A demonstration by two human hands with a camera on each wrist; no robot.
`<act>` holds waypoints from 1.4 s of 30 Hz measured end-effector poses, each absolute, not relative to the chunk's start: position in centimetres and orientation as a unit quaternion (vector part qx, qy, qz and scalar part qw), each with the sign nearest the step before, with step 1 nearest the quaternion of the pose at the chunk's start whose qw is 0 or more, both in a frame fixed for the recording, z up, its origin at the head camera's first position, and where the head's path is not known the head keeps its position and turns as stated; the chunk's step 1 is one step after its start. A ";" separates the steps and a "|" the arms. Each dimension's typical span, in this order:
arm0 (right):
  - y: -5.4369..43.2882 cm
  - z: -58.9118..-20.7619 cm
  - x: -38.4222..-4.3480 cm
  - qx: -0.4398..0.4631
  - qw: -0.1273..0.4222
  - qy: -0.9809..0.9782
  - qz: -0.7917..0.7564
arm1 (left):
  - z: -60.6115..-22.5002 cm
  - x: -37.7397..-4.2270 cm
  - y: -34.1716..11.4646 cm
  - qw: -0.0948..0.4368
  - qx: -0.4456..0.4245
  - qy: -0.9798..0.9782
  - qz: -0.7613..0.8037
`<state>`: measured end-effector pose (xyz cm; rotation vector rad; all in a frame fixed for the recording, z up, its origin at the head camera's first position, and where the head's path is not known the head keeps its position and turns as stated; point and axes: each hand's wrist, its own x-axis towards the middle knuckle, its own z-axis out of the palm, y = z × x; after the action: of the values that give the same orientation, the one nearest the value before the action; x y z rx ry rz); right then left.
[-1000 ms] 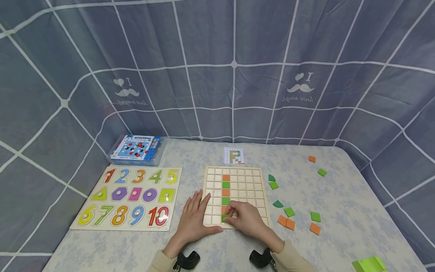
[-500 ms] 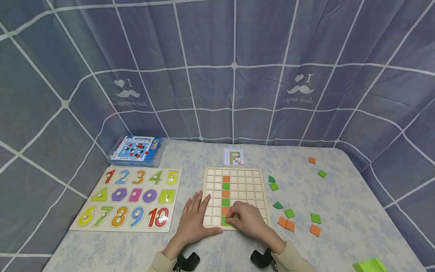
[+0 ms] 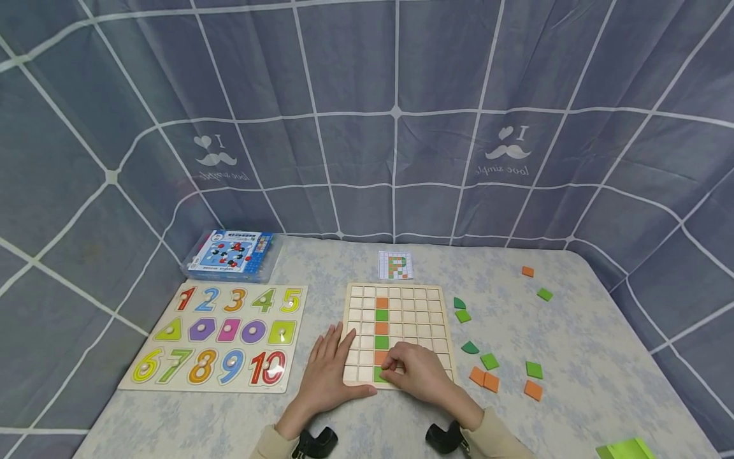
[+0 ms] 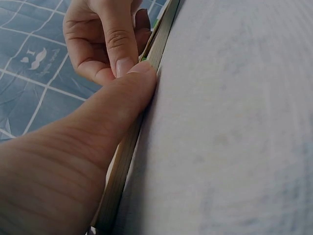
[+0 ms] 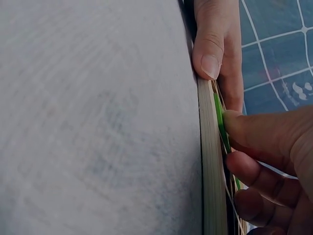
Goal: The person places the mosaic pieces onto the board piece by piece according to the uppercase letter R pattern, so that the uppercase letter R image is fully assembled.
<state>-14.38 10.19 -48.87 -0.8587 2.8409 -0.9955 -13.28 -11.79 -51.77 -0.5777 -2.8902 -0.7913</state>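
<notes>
A wooden grid board point(image 3: 415, 312) lies on the table, one column holding alternating orange and green square tiles. My right hand point(image 3: 418, 371) has thumb and fingers bent at the column's front end, pinching a green square tile point(image 3: 379, 375) at the lowest cell. In the right wrist view that green tile point(image 5: 220, 117) leans slightly at the board's edge, thumb against it. My left hand point(image 3: 328, 364) rests with straight fingers on the board's left side. Its thumb point(image 4: 139, 73) reaches along the front edge. Part of the board is hidden under the right hand.
Loose orange tiles point(image 3: 491, 382), green tiles point(image 3: 489, 361) and dark green quarter-circle pieces point(image 3: 470, 347) lie right of the board. Behind it is a pattern card point(image 3: 395, 265). A number puzzle point(image 3: 212, 338) and a boxed set point(image 3: 229, 255) stand left; a green container point(image 3: 626, 449) sits front right.
The green tile has settled flatter into the lowest cell of the column, with more of its face showing. My right fingers have shifted slightly; the left hand stays put.
</notes>
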 end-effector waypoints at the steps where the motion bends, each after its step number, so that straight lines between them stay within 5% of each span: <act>1: 10.2 -48.9 -14.4 -0.276 0.006 0.907 -0.318 | -51.8 -13.3 -11.8 0.046 -0.189 -0.946 -0.258; 11: 10.9 -48.7 -14.3 -0.274 -0.022 0.900 -0.338 | -52.0 -13.2 -11.7 0.047 -0.190 -0.947 -0.256; 26: 15.3 -47.7 -16.9 -0.168 -0.174 0.909 -0.339 | -52.1 -13.3 -11.7 0.039 -0.183 -0.946 -0.264; 42: 20.0 -47.1 -18.7 -0.062 -0.194 0.924 -0.324 | -52.1 -13.4 -11.8 0.029 -0.181 -0.946 -0.269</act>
<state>-18.66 20.03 -47.08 -0.2222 3.3265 -1.1665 -13.38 -11.80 -52.05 -0.5584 -2.9176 -0.8298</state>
